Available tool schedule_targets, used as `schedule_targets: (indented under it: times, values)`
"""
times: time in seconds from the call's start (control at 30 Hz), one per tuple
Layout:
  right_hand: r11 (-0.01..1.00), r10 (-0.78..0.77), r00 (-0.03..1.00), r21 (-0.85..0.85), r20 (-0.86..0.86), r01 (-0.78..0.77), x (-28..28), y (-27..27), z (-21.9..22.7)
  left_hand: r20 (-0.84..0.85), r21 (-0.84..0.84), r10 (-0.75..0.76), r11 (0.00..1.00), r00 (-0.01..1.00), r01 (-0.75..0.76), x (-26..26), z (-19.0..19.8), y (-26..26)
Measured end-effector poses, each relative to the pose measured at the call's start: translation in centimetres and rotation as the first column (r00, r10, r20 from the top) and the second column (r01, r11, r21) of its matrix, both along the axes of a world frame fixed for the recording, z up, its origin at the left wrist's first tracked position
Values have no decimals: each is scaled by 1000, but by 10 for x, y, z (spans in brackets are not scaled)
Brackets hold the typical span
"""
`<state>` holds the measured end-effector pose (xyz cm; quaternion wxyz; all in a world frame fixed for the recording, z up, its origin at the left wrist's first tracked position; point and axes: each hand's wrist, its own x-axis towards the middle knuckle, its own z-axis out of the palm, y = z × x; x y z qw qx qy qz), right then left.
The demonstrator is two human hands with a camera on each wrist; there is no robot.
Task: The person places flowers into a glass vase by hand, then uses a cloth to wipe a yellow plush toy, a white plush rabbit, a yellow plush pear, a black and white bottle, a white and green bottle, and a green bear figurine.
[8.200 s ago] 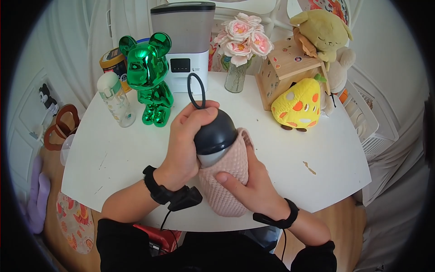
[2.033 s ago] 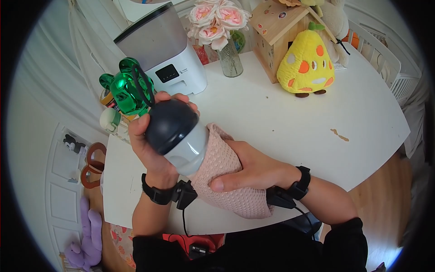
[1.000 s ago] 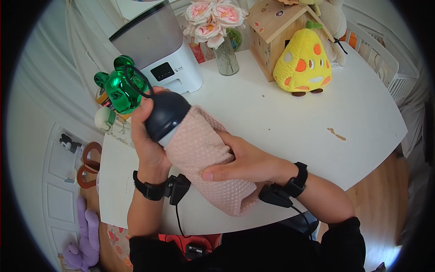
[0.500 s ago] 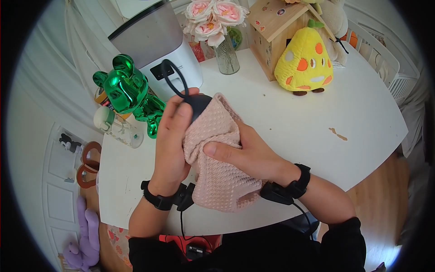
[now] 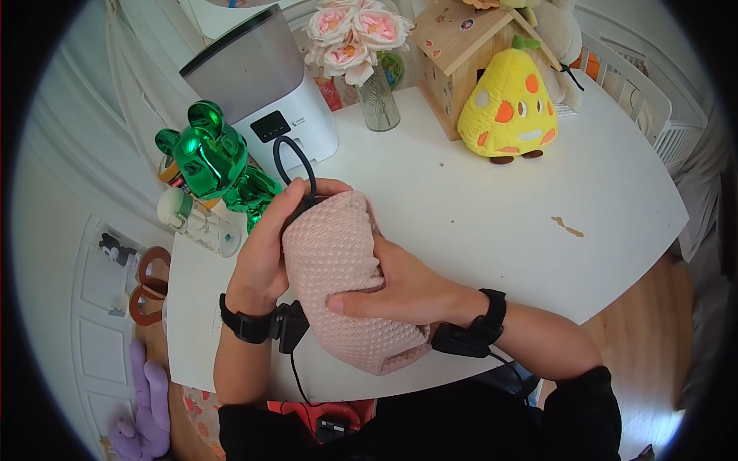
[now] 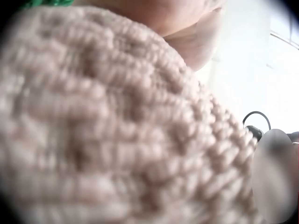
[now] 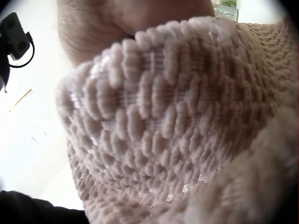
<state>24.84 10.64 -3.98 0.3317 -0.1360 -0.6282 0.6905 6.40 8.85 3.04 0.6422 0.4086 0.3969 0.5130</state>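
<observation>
A pink waffle-textured cloth wraps a bottle above the near part of the table, hiding most of it. Out of the cloth's upper end comes the bottle's black carrying loop; only a sliver of the dark lid shows below it. My left hand holds the top end, thumb along the near side and fingers behind. Lower down, my right hand grips the cloth round the bottle, its thumb lying across the front. Knit texture of the cloth fills most of the right wrist view.
On the white table stand a shiny green bear figure, a clear cup, a white-and-grey dispenser and a flower vase. A yellow plush pear sits before a wooden house.
Two seconds ago the dark lid and clear upper body were exposed. The cloth has since moved up over the lid, and the bottle has turned in both hands, which keep their grip.
</observation>
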Motion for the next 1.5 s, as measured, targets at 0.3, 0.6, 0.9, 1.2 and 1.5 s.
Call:
schedule_targets:
  times: [0.3, 0.6, 0.9, 1.2, 1.5]
  values:
    - [969, 165, 986, -183, -12, -165, 7, 13, 7, 186, 173, 123, 972, 975, -156, -21, 0, 4]
    - [984, 169, 985, -58, 25, -167, 12, 17, 11, 242, 299, 322, 873, 915, -386, -21, 4, 3]
    - [990, 99, 995, -96, -32, -101, 15, 16, 16, 47, 212, 354, 910, 934, -356, 29, -7, -13]
    - [988, 152, 988, 12, 2, -152, 14, 17, 7, 407, 279, 242, 885, 881, -372, -18, 11, 20]
    - [952, 121, 980, -260, -158, -159, 29, 17, 10, 244, 227, 50, 968, 969, -107, 41, -8, 12]
